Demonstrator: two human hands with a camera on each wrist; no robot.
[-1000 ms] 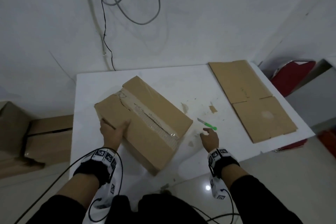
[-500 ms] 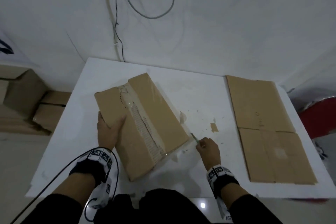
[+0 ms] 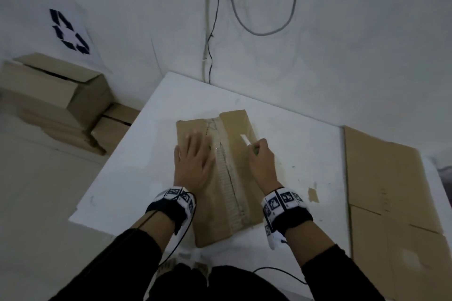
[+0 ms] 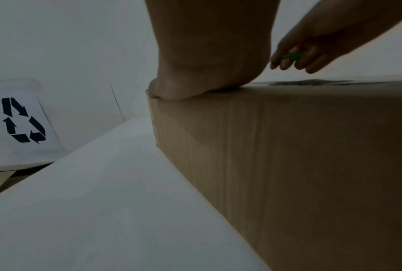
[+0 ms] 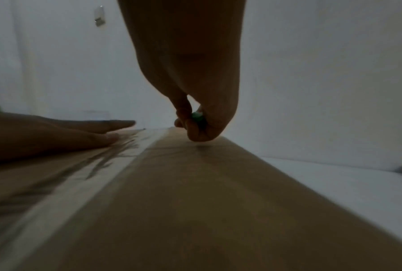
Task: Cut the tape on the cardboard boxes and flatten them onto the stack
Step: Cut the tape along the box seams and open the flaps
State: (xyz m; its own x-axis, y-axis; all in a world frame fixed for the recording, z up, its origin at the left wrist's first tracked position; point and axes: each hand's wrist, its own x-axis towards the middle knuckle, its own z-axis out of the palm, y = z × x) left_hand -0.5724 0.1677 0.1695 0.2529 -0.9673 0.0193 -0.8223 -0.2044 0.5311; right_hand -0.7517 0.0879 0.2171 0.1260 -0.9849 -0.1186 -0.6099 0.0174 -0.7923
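A closed cardboard box (image 3: 239, 188) lies on the white table (image 3: 137, 178), its top seam covered by a strip of clear tape (image 3: 226, 173). My left hand (image 3: 194, 161) presses flat on the box's left top flap, fingers spread; the left wrist view shows the palm (image 4: 195, 80) resting on the box's top edge (image 4: 288, 146). My right hand (image 3: 260, 159) hovers over the right flap and grips a green-handled knife (image 3: 245, 140), blade pointing away from me. In the right wrist view the green handle (image 5: 196, 115) shows between curled fingers just above the box top (image 5: 195, 201).
Flattened cardboard (image 3: 391, 190) lies along the table's right side. A torn cardboard scrap (image 3: 313, 194) sits between it and the box. More boxes (image 3: 53, 95) are stacked on the floor at the left under a recycling sign (image 3: 69, 32). Cables (image 3: 244, 7) hang on the wall.
The right hand picked the knife off the table and brought it over the box. The box was turned lengthwise toward me. The left hand moved from the box's edge to flat on top.
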